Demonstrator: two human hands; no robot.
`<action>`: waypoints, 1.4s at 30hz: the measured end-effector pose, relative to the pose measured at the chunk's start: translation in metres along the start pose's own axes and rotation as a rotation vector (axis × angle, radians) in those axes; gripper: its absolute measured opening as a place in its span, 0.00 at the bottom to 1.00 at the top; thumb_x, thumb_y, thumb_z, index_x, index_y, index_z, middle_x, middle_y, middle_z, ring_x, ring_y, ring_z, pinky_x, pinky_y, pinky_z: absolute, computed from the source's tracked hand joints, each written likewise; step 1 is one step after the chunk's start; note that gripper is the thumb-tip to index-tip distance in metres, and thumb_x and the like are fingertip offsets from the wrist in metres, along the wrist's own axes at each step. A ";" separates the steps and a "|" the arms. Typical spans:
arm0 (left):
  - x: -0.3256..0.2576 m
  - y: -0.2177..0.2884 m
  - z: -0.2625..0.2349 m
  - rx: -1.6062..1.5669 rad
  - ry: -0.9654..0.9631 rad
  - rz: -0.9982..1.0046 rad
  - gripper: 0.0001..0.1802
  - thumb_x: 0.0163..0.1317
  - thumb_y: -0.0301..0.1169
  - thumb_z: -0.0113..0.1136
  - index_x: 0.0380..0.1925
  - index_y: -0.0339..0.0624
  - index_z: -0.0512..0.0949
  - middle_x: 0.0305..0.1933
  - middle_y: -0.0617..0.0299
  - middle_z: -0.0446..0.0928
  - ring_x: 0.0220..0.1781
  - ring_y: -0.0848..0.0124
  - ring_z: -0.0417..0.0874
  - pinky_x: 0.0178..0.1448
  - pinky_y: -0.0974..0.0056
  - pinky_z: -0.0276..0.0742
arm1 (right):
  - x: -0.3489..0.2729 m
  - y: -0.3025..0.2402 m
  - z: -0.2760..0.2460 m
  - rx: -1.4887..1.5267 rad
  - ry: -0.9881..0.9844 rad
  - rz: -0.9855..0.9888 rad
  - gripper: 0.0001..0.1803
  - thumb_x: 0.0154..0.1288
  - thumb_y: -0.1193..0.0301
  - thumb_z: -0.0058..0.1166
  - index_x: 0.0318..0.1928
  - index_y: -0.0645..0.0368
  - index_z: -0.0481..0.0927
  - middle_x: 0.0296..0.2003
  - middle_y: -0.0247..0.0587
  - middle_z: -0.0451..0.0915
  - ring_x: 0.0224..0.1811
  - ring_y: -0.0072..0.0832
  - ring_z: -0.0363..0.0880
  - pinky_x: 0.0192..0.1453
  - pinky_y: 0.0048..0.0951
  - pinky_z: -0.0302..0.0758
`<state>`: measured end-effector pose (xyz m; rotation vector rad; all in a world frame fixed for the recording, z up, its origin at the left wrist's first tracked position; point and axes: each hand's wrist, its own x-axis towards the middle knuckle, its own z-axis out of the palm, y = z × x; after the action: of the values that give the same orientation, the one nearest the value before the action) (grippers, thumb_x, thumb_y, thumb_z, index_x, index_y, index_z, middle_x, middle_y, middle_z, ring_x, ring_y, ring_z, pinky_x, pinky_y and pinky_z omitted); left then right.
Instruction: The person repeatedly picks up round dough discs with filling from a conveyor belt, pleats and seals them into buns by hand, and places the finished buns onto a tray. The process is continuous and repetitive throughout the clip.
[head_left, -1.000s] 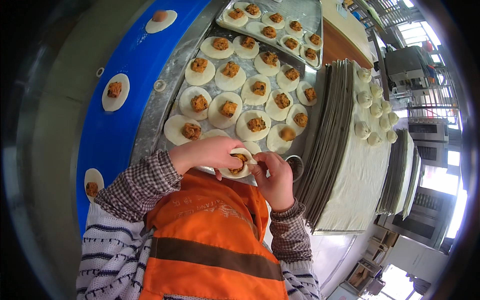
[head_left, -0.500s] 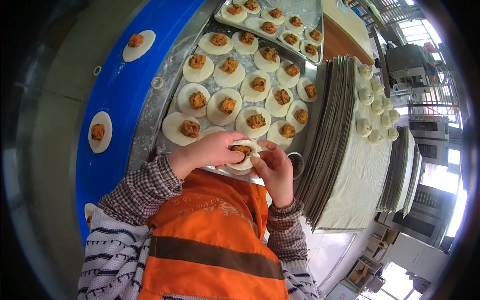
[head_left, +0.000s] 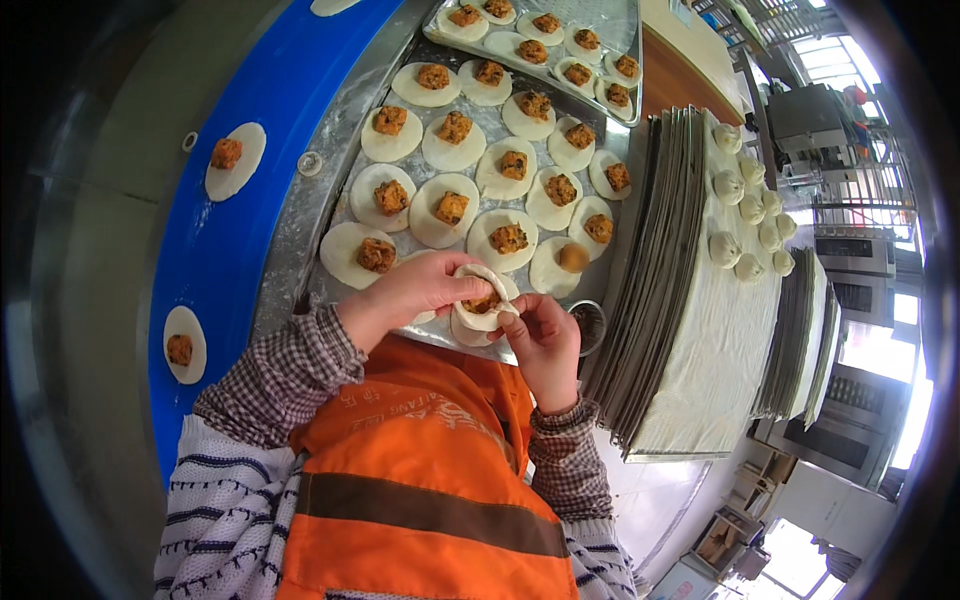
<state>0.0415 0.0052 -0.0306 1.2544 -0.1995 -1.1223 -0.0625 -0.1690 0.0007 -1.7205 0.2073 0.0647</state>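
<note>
A half-wrapped bun (head_left: 484, 298) with orange-brown filling is held up over the near edge of the metal tray (head_left: 330, 205). My left hand (head_left: 428, 290) cups the bun from the left, its thumb pressing beside the filling. On the other side my right hand (head_left: 543, 335) pinches the dough rim between thumb and fingers. Beneath the bun, another dough round (head_left: 468, 334) partly shows. Several flat dough rounds topped with filling, such as the round just ahead (head_left: 520, 262), lie in rows on the tray.
At left a blue conveyor belt (head_left: 225, 245) carries filled dough rounds. A second tray (head_left: 628, 90) of rounds lies at the far side. On the right stands a stack of cloth-covered boards (head_left: 690, 350) with several closed buns (head_left: 728, 187). A small round container (head_left: 588, 325) is beside my right hand.
The rounds on the blue belt have moved nearer to me, and another appears at its far end. The bun's opening looks narrower, with my hands still around it.
</note>
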 end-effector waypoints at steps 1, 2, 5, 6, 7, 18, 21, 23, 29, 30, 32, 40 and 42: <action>0.000 -0.007 0.006 -0.068 0.061 0.039 0.20 0.63 0.35 0.57 0.52 0.37 0.72 0.38 0.66 0.78 0.32 0.79 0.75 0.30 0.73 0.71 | 0.001 0.000 0.000 0.106 0.004 0.049 0.08 0.64 0.78 0.55 0.42 0.69 0.73 0.29 0.35 0.79 0.27 0.19 0.78 0.33 0.18 0.74; 0.000 -0.014 0.017 -0.137 0.121 0.079 0.20 0.63 0.34 0.57 0.53 0.37 0.71 0.38 0.65 0.78 0.32 0.80 0.75 0.30 0.73 0.72 | 0.002 -0.002 -0.001 0.212 0.009 0.099 0.08 0.65 0.78 0.54 0.42 0.69 0.73 0.29 0.36 0.79 0.28 0.19 0.79 0.32 0.19 0.74; -0.009 -0.007 0.029 -0.133 0.157 0.093 0.19 0.65 0.31 0.52 0.55 0.40 0.69 0.36 0.66 0.76 0.29 0.81 0.74 0.28 0.72 0.72 | 0.006 -0.017 0.007 0.187 0.055 0.115 0.06 0.64 0.78 0.54 0.40 0.68 0.76 0.30 0.37 0.81 0.28 0.19 0.80 0.29 0.21 0.74; -0.010 -0.003 0.026 -0.017 0.151 0.087 0.19 0.64 0.30 0.51 0.55 0.41 0.69 0.35 0.65 0.76 0.28 0.81 0.74 0.27 0.72 0.72 | 0.006 -0.017 0.009 0.082 0.036 0.080 0.07 0.63 0.78 0.55 0.41 0.68 0.76 0.30 0.37 0.81 0.28 0.20 0.80 0.29 0.21 0.73; -0.011 0.001 0.024 0.100 0.145 0.081 0.18 0.64 0.30 0.50 0.54 0.41 0.69 0.33 0.65 0.76 0.27 0.80 0.75 0.26 0.72 0.72 | 0.006 -0.017 0.009 -0.022 0.018 0.045 0.08 0.63 0.78 0.56 0.42 0.68 0.76 0.30 0.38 0.81 0.28 0.20 0.80 0.29 0.21 0.73; -0.002 0.004 0.014 0.431 -0.001 0.163 0.17 0.64 0.30 0.46 0.51 0.41 0.73 0.35 0.62 0.77 0.39 0.77 0.78 0.42 0.70 0.74 | 0.001 -0.008 0.010 -0.136 0.106 -0.021 0.09 0.61 0.77 0.58 0.40 0.68 0.75 0.28 0.38 0.79 0.25 0.21 0.77 0.31 0.21 0.73; -0.010 0.017 0.023 -0.121 0.068 0.144 0.16 0.69 0.37 0.45 0.47 0.38 0.75 0.39 0.63 0.77 0.42 0.77 0.78 0.45 0.70 0.74 | -0.001 -0.007 0.011 0.303 0.158 0.101 0.07 0.63 0.77 0.56 0.40 0.68 0.75 0.30 0.36 0.80 0.26 0.20 0.77 0.32 0.19 0.73; -0.009 0.011 0.030 -0.333 0.154 0.203 0.20 0.71 0.43 0.43 0.44 0.37 0.76 0.40 0.64 0.77 0.42 0.78 0.77 0.44 0.71 0.74 | 0.000 -0.001 0.012 0.508 0.173 0.133 0.06 0.64 0.78 0.55 0.39 0.68 0.75 0.30 0.36 0.80 0.27 0.20 0.77 0.32 0.18 0.73; -0.005 -0.007 0.030 -0.155 0.346 0.331 0.25 0.72 0.49 0.42 0.39 0.35 0.77 0.34 0.65 0.78 0.35 0.81 0.78 0.40 0.74 0.74 | 0.000 -0.010 0.021 -0.309 0.213 -0.153 0.09 0.60 0.79 0.59 0.41 0.68 0.76 0.31 0.35 0.81 0.30 0.23 0.81 0.35 0.20 0.78; -0.006 -0.006 0.030 -0.141 0.346 0.331 0.26 0.72 0.49 0.40 0.39 0.35 0.77 0.33 0.64 0.78 0.35 0.81 0.78 0.40 0.74 0.74 | 0.001 -0.010 0.021 -0.327 0.215 -0.153 0.10 0.60 0.80 0.59 0.41 0.68 0.76 0.31 0.35 0.81 0.30 0.23 0.81 0.36 0.21 0.78; -0.008 -0.005 0.029 -0.115 0.347 0.334 0.28 0.73 0.49 0.38 0.38 0.35 0.77 0.33 0.64 0.78 0.34 0.80 0.78 0.39 0.74 0.74 | 0.002 -0.013 0.023 0.142 0.157 0.046 0.11 0.59 0.81 0.59 0.43 0.68 0.76 0.32 0.35 0.81 0.32 0.23 0.81 0.36 0.21 0.79; -0.015 -0.003 0.033 0.042 0.416 0.473 0.31 0.72 0.52 0.35 0.37 0.34 0.77 0.32 0.64 0.78 0.34 0.79 0.76 0.40 0.74 0.73 | -0.001 -0.013 0.025 0.053 0.101 -0.011 0.11 0.59 0.80 0.60 0.42 0.67 0.77 0.35 0.36 0.81 0.36 0.21 0.81 0.36 0.22 0.78; -0.016 0.000 0.032 0.106 0.409 0.394 0.33 0.72 0.53 0.33 0.37 0.35 0.77 0.32 0.64 0.78 0.35 0.78 0.76 0.41 0.73 0.72 | 0.000 -0.018 0.017 -0.624 0.080 -0.459 0.11 0.58 0.79 0.60 0.41 0.66 0.77 0.34 0.37 0.82 0.34 0.21 0.81 0.34 0.22 0.78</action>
<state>0.0125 -0.0030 -0.0118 1.4351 -0.1878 -0.5100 -0.0584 -0.1497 0.0157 -2.3544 -0.1756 -0.3082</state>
